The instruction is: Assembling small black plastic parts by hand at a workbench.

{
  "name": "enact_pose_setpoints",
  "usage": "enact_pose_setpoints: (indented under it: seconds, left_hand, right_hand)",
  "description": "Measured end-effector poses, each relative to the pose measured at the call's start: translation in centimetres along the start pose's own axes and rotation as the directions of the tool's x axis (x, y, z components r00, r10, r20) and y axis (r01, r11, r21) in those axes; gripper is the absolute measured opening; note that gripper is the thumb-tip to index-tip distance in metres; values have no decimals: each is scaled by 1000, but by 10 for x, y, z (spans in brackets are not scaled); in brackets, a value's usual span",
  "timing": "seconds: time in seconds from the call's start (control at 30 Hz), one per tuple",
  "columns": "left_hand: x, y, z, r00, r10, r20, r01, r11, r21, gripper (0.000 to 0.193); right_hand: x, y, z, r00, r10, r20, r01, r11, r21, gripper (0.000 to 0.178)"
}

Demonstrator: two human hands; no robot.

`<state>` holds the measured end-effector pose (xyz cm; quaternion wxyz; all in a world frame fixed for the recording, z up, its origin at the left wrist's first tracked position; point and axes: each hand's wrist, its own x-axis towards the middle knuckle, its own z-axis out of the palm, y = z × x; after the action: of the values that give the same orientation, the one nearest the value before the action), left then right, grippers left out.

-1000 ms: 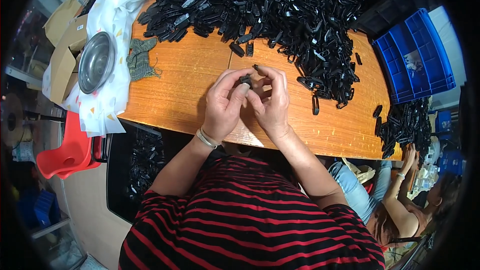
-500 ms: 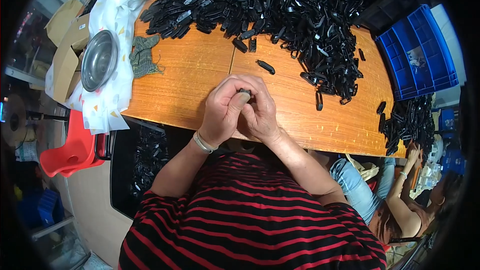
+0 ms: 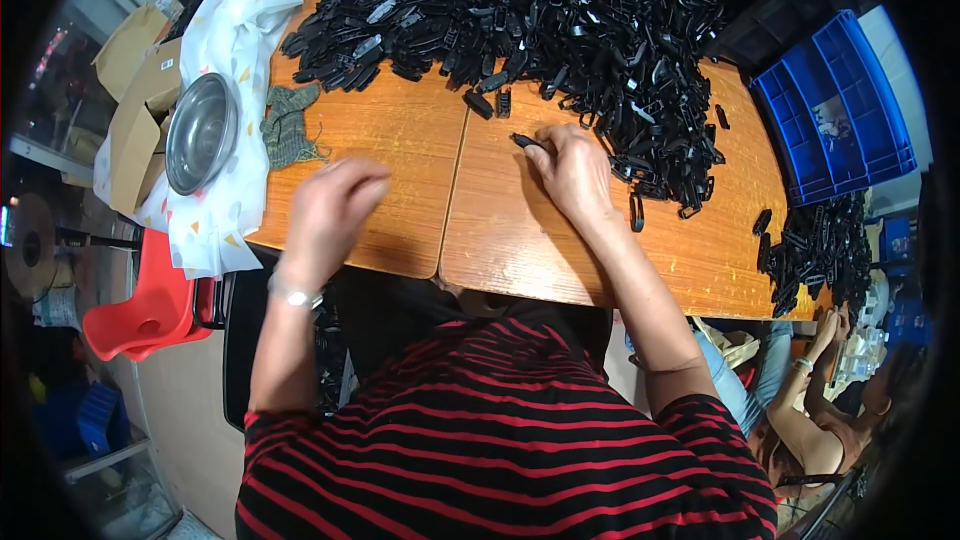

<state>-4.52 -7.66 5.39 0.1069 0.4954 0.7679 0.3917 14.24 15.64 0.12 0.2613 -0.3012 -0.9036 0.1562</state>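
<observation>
My right hand (image 3: 578, 172) rests on the wooden table, thumb and fingers closed on the near end of a small elongated black plastic part (image 3: 524, 141). That part still lies on the tabletop, its left end poking out past my thumb. My left hand (image 3: 330, 212) hovers over the table's left front edge, smeared by motion, so whether it holds anything does not show. Beyond my right hand spreads a big heap of similar black plastic parts (image 3: 520, 25). Two loose ones, a rounded piece (image 3: 478, 103) and a ridged piece (image 3: 503, 103), lie just in front of the heap.
Left on the table (image 3: 390, 140) are a grey-green knitted cloth (image 3: 290, 125) and a metal bowl (image 3: 203, 134) on patterned white sheeting (image 3: 222, 225). A blue crate (image 3: 835, 110) stands at the right. A red chair (image 3: 140, 310) is left; a co-worker (image 3: 810, 430) sits right.
My hands, together around a small dark piece before, have parted. The left swung left and is blurred; the right reached forward onto the loose black part. That small piece no longer shows.
</observation>
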Motion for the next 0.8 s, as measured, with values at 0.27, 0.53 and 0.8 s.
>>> enact_pose_setpoints:
  seconds: [0.27, 0.53, 0.8]
  left_hand:
    - [120, -6, 110, 980, -188, -63, 197, 957, 212, 31]
    - [144, 0, 125, 942, -337, 0, 328, 918, 224, 31]
    - [150, 3, 132, 945, -316, -80, 325, 927, 188, 29]
  right_hand:
    - [-2, -18, 4, 978, 15, 206, -23, 999, 36, 13]
    - [-13, -10, 5, 987, -55, 151, 36, 991, 127, 16]
    - [-19, -16, 0, 984, -10, 178, -16, 989, 145, 19]
